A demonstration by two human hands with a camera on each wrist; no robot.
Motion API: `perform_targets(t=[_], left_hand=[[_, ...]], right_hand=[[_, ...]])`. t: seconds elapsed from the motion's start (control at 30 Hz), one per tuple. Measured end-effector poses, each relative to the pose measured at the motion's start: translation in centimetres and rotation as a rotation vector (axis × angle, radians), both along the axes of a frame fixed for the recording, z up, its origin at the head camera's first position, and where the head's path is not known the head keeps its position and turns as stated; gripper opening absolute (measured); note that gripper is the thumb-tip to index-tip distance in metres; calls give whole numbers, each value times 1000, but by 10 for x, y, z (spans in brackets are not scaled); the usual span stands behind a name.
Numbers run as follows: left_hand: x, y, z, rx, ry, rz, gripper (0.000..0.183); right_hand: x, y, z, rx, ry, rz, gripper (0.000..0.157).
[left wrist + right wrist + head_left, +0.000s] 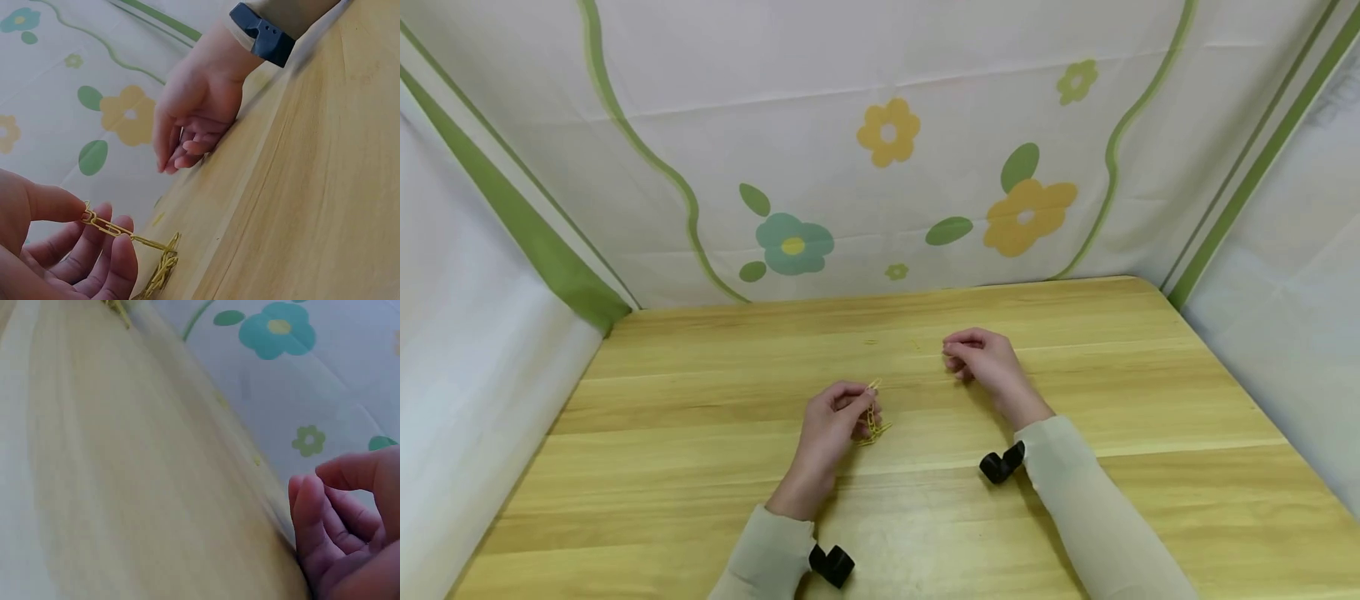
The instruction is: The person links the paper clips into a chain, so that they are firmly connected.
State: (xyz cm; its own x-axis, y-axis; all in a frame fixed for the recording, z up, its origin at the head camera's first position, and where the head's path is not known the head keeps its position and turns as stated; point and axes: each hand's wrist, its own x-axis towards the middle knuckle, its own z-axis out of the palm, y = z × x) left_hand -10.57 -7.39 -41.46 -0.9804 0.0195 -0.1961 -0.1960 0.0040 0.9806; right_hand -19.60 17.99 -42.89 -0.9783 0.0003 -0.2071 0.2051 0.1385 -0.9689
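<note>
A chain of yellow paper clips (pixel 872 417) dangles from my left hand (pixel 831 421), pinched at its upper end between thumb and fingers. In the left wrist view, linked paper clips (pixel 109 227) run down from the thumb tip and bunch up close to the tabletop. My right hand (pixel 988 362) is farther back and to the right, low over the table. Its fingers are loosely bent, with thumb and index tips close together; the right wrist view shows nothing between them. Just left of it lies a loose yellow clip (pixel 916 344), and another clip (pixel 871 342) lies farther left.
The wooden table (pixel 700 467) has a rounded far right corner. White cloth with printed flowers (pixel 888 133) hangs behind it, and plain cloth hangs at both sides. Each wrist wears a black device (pixel 832 567).
</note>
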Motion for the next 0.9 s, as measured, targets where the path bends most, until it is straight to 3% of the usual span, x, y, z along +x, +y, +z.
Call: perform_targets(t=[0.33,0.57,0.67,0.8,0.9], left_hand=[[-1,0,0,11,-12,17,23],[-3,1,-1,11,-18,24,21],[-4,0,-1,4,-16,20,21],[-6,-1,1,-5,-7,27,19],[-7,0,-1,-1,-7,32,18]], right_hand=[[-18,-26,0,253,1,34,20],[-24,-41,9,645,43,62,21],[-21,-45,10,738,61,73,18],[-13,-47,9,681,86,125,17],[-2,-46,5,477,96,197,18]])
